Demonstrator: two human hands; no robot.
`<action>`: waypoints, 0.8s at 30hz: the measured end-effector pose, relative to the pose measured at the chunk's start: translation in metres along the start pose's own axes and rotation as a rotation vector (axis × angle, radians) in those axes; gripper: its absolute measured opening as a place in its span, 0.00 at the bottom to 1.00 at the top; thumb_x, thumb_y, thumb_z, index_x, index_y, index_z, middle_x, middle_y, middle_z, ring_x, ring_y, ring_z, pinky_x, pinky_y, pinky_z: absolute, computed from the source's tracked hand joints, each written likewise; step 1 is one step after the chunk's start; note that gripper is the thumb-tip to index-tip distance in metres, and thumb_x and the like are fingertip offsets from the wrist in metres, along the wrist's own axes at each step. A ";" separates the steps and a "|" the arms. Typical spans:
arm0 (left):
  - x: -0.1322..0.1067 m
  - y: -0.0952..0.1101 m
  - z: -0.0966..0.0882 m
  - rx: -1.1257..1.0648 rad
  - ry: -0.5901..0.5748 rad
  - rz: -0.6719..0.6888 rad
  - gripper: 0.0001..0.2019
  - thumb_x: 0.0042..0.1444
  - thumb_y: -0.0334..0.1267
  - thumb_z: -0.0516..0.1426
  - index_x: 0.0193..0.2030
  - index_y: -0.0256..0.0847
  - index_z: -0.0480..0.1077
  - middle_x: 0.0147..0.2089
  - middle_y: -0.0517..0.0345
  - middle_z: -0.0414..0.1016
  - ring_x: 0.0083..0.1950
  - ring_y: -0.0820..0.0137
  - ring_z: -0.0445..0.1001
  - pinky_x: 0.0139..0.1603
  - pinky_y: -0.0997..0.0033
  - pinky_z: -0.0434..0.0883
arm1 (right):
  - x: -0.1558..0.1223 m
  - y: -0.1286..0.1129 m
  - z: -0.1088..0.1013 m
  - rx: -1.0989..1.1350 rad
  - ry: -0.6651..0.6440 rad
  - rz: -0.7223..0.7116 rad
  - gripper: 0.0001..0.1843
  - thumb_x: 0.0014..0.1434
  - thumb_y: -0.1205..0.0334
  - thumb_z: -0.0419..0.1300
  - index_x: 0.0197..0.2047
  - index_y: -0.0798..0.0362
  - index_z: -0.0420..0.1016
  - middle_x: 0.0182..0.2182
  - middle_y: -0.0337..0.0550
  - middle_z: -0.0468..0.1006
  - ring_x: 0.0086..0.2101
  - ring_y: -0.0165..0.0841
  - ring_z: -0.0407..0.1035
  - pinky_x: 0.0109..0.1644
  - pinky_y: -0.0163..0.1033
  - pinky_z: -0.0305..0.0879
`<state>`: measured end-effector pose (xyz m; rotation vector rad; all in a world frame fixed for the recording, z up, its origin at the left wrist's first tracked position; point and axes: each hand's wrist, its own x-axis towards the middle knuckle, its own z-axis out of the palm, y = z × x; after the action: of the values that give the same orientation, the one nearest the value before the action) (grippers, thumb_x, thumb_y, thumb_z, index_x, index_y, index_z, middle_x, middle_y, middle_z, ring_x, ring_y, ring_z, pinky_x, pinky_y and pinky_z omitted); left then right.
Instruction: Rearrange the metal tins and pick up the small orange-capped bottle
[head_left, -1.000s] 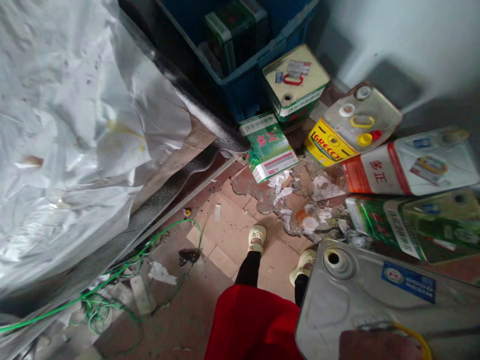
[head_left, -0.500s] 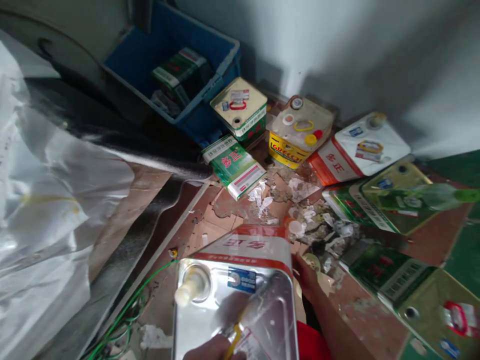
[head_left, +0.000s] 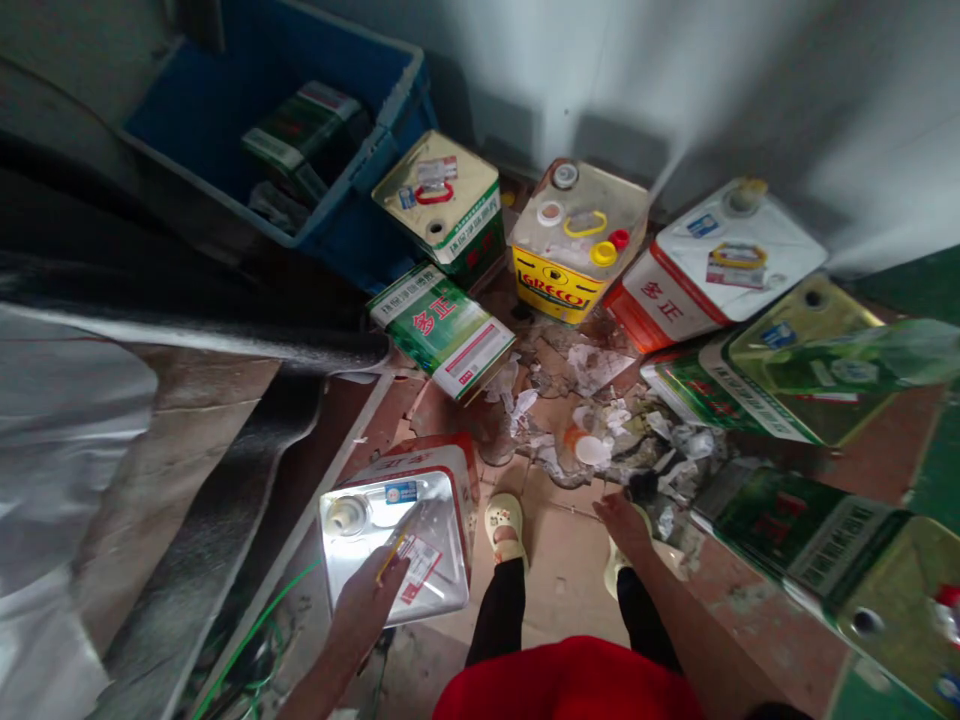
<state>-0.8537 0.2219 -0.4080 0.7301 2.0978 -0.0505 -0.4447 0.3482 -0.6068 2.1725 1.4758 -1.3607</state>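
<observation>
- The yellow tin [head_left: 555, 285] stands by the pale wall [head_left: 600, 70]. Its front says GRECO.
- The silver-topped can [head_left: 427, 520] is nearer to the person than the yellow tin, and off to its left. Its sides are white and red.
- The left hand [head_left: 375, 585] is on top of that can. Its fingers curl around the yellow handle and pinch it.
- The right hand [head_left: 624, 518] hangs nearer to the person than the yellow tin, a bit to its right. It looks bent, but I cannot tell if its fingers are spread or pressed together.
- A flat green can [head_left: 442, 330] lies to the left of the yellow tin, a bit nearer to the person.
- A gold-topped can [head_left: 420, 215] stands left of the yellow tin, near it.
- The blue bin [head_left: 292, 50] is farther left of the yellow tin, with a dark green can [head_left: 296, 140] inside.
- A white and orange can [head_left: 675, 285] is just right of the yellow tin.
- Past it, farther right of the yellow tin, a see-through green bottle [head_left: 862, 368] shows over another can.
- Paper scraps [head_left: 596, 368] and an orange cup [head_left: 591, 449] lie on the near side of the yellow tin.
</observation>
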 end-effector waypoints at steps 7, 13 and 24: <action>0.049 -0.051 0.048 0.024 0.137 -0.047 0.30 0.51 0.57 0.50 0.52 0.37 0.68 0.48 0.43 0.78 0.52 0.49 0.79 0.58 0.46 0.74 | 0.087 0.003 0.016 -0.120 0.200 -0.162 0.29 0.65 0.48 0.63 0.62 0.54 0.65 0.58 0.52 0.68 0.56 0.45 0.65 0.60 0.57 0.67; 0.058 -0.083 0.085 -0.019 0.340 0.072 0.30 0.55 0.58 0.54 0.58 0.39 0.66 0.58 0.42 0.72 0.60 0.47 0.74 0.63 0.39 0.72 | 0.127 -0.007 0.042 -0.209 0.181 -0.196 0.40 0.62 0.47 0.64 0.69 0.54 0.55 0.64 0.57 0.60 0.55 0.46 0.65 0.57 0.54 0.69; 0.003 0.021 0.146 0.016 0.690 0.415 0.27 0.62 0.38 0.59 0.66 0.43 0.58 0.65 0.40 0.62 0.67 0.51 0.65 0.65 0.41 0.72 | 0.115 -0.029 0.008 -0.332 0.130 -0.333 0.28 0.57 0.57 0.65 0.57 0.58 0.64 0.53 0.53 0.66 0.48 0.41 0.66 0.54 0.50 0.68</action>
<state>-0.7363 0.1977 -0.4935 1.3165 2.5272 0.4757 -0.4626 0.4315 -0.6902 1.8964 2.0193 -0.9769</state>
